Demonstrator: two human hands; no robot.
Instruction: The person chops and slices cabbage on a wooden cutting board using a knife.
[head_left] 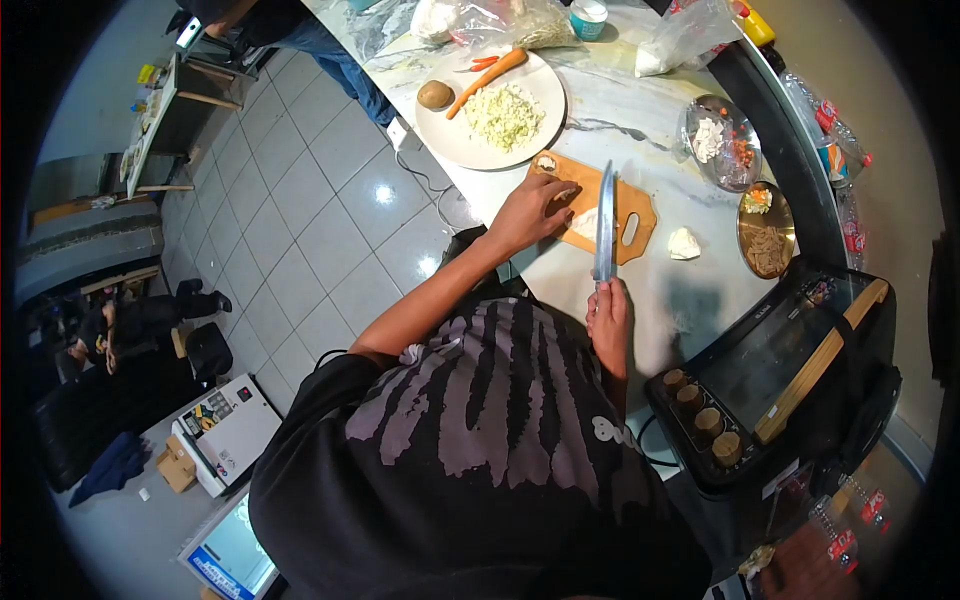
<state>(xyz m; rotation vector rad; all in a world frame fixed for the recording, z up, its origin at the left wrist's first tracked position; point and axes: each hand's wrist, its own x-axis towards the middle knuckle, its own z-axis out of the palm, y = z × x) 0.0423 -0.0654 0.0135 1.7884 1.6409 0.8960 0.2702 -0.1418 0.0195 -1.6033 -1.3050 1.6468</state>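
Note:
My right hand (607, 312) is wrapped round the handle of a large kitchen knife (606, 215). Its long blade points away from me, above the wooden cutting board (637, 205). Over the board's left part is my left hand (532, 210), fingers bent and pressed down; whatever lies under the fingertips is hard to make out. Between that hand and the blade are pale white pieces (586, 222). A small brown-and-white piece (545, 162) sits at the board's far corner. Right of the board, a white chunk (684, 244) rests on the marble counter (655, 160).
A large plate (440, 145) holds chopped pale-green vegetable, a carrot (490, 80), a potato (434, 95) and red chilies. At right are two metal dishes (745, 180) (768, 262) of cut food. A black grill-like appliance (780, 370) stands near me. Another person (340, 60) stands beyond the counter.

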